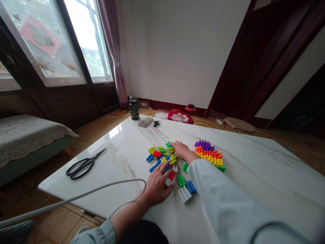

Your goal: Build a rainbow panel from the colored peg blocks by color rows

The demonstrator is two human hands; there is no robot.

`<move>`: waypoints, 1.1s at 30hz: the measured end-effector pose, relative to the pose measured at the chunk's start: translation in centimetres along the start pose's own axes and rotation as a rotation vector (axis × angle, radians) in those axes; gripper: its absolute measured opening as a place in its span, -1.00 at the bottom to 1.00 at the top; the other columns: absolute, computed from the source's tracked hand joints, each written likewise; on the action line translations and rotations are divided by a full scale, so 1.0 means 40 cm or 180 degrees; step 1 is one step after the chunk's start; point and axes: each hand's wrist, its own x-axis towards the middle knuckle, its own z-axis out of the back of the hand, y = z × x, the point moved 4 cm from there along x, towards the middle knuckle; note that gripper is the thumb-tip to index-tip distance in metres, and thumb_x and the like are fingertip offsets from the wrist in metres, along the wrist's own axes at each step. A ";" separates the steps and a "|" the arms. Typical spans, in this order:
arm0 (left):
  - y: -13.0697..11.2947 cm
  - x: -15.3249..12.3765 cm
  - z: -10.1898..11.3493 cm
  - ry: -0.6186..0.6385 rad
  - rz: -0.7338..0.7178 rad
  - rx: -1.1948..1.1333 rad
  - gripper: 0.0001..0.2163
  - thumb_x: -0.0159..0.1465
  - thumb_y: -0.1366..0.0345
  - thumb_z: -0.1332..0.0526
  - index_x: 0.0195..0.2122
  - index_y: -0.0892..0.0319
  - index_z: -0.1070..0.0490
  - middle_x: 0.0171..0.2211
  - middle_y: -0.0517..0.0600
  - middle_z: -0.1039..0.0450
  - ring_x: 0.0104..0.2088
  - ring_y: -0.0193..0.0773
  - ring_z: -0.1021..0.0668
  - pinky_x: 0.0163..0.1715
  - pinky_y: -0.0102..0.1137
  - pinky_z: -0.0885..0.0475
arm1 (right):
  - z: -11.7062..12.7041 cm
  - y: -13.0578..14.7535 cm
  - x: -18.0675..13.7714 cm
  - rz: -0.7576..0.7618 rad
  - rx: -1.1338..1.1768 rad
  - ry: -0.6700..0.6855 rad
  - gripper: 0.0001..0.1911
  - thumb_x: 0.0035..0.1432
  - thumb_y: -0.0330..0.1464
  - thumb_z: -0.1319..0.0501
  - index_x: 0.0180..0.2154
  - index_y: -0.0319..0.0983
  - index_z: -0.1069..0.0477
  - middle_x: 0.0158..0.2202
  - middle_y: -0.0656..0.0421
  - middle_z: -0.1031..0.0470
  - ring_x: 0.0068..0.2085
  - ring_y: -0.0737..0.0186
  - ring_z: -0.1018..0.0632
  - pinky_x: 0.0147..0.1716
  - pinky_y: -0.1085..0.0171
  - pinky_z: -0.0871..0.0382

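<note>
A lace-edged cloth [30, 130] covers low furniture cut off by the left edge, beside black-handled metal scissors [87, 163] lying closed on a glossy, marble-veined worktop [116, 169]. A smooth pale cable [101, 187] curves in from the left, its far end lost near the person's wrist. Behind, a camouflage-patterned cylindrical flask [134, 109] stands upright next to a blurred-out object [145, 122] and a small dark bunch [156, 123] too tiny to make out. At center, short, tube-shaped colored pieces [157, 154], apparently plastic, lie scattered on the worktop in blue, red, yellow-green, green and white, several hidden beneath the left hand [157, 183], whose fingers are spread and bent over them; whether they grip one cannot be told. White pieces [185, 195] lie side by side nearby. The right hand [181, 150] reaches to yellow-green pieces at the pile's far side, its grasp unclear. Its pale sleeve [223, 193], cut off below, partly covers green pieces beside a tight, round-topped block of purple, orange, yellow and green pieces [209, 156]. A brown stool [238, 124] stands beyond, lower legs hidden by the worktop.
</note>
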 end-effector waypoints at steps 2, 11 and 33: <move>0.001 -0.001 -0.001 -0.0011 -0.0021 0.0003 -0.50 0.09 0.31 -0.24 0.11 0.12 -0.34 0.31 0.18 -0.14 0.28 0.10 -0.25 0.21 0.07 -0.22 | -0.006 -0.004 -0.014 -0.0099 0.0012 -0.0122 -0.42 0.12 -0.54 -0.04 0.18 -0.12 -0.26 0.07 -0.01 -0.37 0.07 0.04 -0.42 -0.03 0.16 -0.29; 0.003 -0.001 -0.006 0.0003 -0.0008 0.0058 -0.50 0.09 0.32 -0.23 0.11 0.15 -0.35 0.31 0.19 -0.12 0.29 0.11 -0.23 0.24 0.05 -0.20 | -0.010 -0.012 -0.047 -0.0212 0.0018 -0.0268 -0.63 0.12 -0.49 -0.11 -0.01 -0.16 -0.35 0.01 0.06 -0.41 0.02 0.12 -0.45 -0.10 0.23 -0.30; 0.002 -0.001 -0.004 -0.0031 -0.0015 0.0036 -0.50 0.08 0.32 -0.25 0.10 0.13 -0.35 0.30 0.17 -0.15 0.27 0.10 -0.26 0.23 0.06 -0.21 | -0.011 -0.001 -0.038 0.0031 -0.0102 -0.0317 -0.59 0.14 -0.49 -0.07 0.03 -0.20 -0.36 0.01 0.00 -0.43 0.04 0.09 -0.43 -0.02 0.16 -0.23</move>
